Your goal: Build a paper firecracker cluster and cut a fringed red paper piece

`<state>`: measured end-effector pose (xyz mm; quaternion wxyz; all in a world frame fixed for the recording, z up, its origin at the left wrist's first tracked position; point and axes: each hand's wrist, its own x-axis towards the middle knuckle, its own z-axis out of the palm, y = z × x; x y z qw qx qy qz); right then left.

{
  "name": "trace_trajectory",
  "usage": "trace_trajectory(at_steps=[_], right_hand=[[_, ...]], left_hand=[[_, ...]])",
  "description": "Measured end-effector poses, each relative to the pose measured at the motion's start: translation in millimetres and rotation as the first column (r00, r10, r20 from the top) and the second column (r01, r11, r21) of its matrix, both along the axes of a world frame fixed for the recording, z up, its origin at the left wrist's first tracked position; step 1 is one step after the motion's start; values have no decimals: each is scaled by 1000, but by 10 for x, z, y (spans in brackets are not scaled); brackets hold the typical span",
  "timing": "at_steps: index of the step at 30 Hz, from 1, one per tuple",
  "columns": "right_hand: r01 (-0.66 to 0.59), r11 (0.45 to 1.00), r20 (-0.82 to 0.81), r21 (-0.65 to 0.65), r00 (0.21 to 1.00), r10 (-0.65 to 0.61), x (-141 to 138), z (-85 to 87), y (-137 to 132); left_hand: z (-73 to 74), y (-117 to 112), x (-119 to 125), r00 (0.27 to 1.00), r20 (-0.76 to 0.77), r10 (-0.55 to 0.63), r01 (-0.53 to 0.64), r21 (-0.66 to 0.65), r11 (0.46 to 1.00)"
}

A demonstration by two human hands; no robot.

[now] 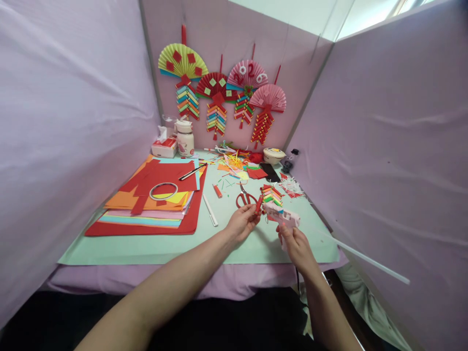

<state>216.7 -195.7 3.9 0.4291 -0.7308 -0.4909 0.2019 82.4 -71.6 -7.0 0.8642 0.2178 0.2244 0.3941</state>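
My left hand (pixel 244 224) pinches a small red paper roll (pixel 259 203) upright between thumb and fingers. Wrapped round the handle of a pale pink hot glue gun (pixel 284 216) is my right hand (pixel 296 243). The gun's nozzle points left, close to the red roll; whether they touch I cannot tell. A long white glue stick (pixel 373 261) sticks out behind the gun. Just beyond my hands lies a row of colourful paper rolls (pixel 271 195) in a chevron pattern. Red-handled scissors (pixel 245 197) lie beside my left hand, tips pointing away.
On the left, coloured paper sheets (pixel 146 214) are stacked with a tape roll (pixel 163 185) on top. A white pen (pixel 210 210), an orange-red roll (pixel 218 190), a phone (pixel 269 172) and paper scraps (pixel 234 161) lie around. A bottle (pixel 185 140) stands behind; paper fans (pixel 248 75) hang on the back wall.
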Motion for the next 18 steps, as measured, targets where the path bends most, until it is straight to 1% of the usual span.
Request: trace_trajectory(at_steps=[6, 12, 18], right_hand=[[5, 1000, -11, 18, 1000, -5, -19, 29, -11], [21, 1000, -38, 8, 999, -21, 13, -13, -3], [34, 999, -54, 9, 998, -33, 34, 1, -3]], left_hand=[[-2, -8, 3, 1000, 4, -23, 23, 1, 1000], [0, -19, 4, 999, 2, -48, 48, 8, 999], [-25, -3, 15, 1000, -11, -28, 28, 32, 999]])
